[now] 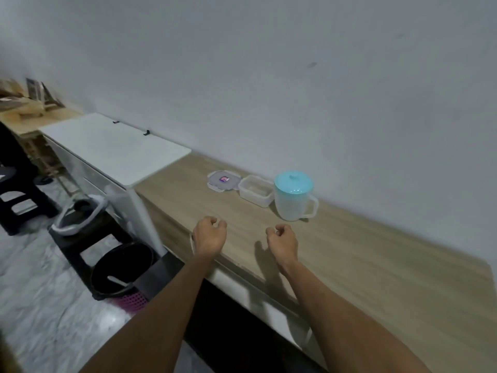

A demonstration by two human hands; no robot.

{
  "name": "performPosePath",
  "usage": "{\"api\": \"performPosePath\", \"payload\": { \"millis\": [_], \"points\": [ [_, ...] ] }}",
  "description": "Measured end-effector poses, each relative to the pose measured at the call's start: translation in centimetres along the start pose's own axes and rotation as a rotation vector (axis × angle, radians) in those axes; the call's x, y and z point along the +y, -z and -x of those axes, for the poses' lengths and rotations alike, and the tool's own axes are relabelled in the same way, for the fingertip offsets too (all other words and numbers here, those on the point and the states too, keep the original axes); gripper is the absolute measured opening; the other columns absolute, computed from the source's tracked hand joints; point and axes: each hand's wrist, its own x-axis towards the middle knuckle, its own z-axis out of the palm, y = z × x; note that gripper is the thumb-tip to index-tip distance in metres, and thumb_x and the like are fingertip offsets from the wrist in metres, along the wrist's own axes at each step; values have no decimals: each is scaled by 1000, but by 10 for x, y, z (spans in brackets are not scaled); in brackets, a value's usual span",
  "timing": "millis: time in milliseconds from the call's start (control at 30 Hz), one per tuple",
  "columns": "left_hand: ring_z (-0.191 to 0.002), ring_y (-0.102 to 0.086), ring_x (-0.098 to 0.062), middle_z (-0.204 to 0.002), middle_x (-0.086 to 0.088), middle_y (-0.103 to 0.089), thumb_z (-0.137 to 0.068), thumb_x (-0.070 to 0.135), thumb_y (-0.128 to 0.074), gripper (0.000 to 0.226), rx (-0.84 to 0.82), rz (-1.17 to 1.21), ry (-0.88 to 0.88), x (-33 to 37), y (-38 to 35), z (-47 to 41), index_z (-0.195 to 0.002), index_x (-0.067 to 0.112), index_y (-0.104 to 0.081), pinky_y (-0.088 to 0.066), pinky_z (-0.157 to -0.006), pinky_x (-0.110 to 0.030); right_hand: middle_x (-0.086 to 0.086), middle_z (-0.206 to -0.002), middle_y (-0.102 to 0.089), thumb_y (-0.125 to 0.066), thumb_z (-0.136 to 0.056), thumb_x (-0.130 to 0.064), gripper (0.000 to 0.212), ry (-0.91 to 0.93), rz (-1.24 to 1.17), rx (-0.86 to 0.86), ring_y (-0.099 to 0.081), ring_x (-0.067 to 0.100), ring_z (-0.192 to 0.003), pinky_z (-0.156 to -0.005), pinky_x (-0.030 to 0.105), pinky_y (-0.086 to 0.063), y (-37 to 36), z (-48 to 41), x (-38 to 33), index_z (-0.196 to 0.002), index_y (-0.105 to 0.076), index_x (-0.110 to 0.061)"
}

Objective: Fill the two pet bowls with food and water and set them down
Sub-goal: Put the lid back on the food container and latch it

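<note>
On your head camera, your left hand (209, 235) and right hand (282, 239) hover over the near edge of the worktop (376, 265). The fingers of both are curled into loose fists and grip nothing. At twelve o'clock from your right hand stands a frosted jug (291, 208) with a teal cap (293, 181). A clear open tub (255, 191) sits just beside it at nine o'clock. The tub's flat cover (222, 180) lies further left.

The desk (349, 251) is pale wood grain. The jug (291, 208) is milky white with a turquoise top (293, 182). The tub (256, 190) is frosted clear; its lid (215, 181) bears a purple sticker (223, 179). The cabinet (115, 146) is white, the floor (40, 292) marbled grey, the bucket (121, 267) black, and the basket (131, 301) pink mesh.
</note>
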Motion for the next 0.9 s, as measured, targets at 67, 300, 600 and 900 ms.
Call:
{"api": "performPosePath", "payload": {
  "millis": [67,300,600,900],
  "points": [
    [-111,-62,-34,-112,-18,-70,-88,22,-63,34,3,3,12,-9,3,-28,-111,-2,-69,-46,-95,-36,9,-120,-62,-58,-89,-32,36,-11,11,-8,-58,28,-111,-102,45,-47,-20,-18,-7,-121,-55,-15],
    [-118,-58,-35,-119,-19,-67,-91,23,-59,36,-79,-48,-27,-14,4,-132,-116,-2,-67,-42,-97,-35,11,-142,-52,-58,-93,-29,51,-103,2,83,-52,30,-128,-111,44,-40,-81,-74,-31,-139,-46,-11],
    [-107,-63,-33,-112,-11,-70,-82,41,-55,36,-335,-205,-198,-9,-10,-301,-103,14,-68,-50,-91,-37,17,-138,-55,-56,-97,-28,49,-213,-104,409,-54,37,-125,-107,45,-44,-150,-157,-56,-139,-43,-6],
    [-110,-62,-26,-119,-6,-66,-71,71,-62,71,-562,-399,-382,-2,-52,-417,-118,17,-63,-49,-92,-32,23,-137,-52,-44,-103,-26,43,-248,-78,650,-49,41,-127,-104,45,-41,-168,-198,-60,-137,-41,0]
  ]
}}
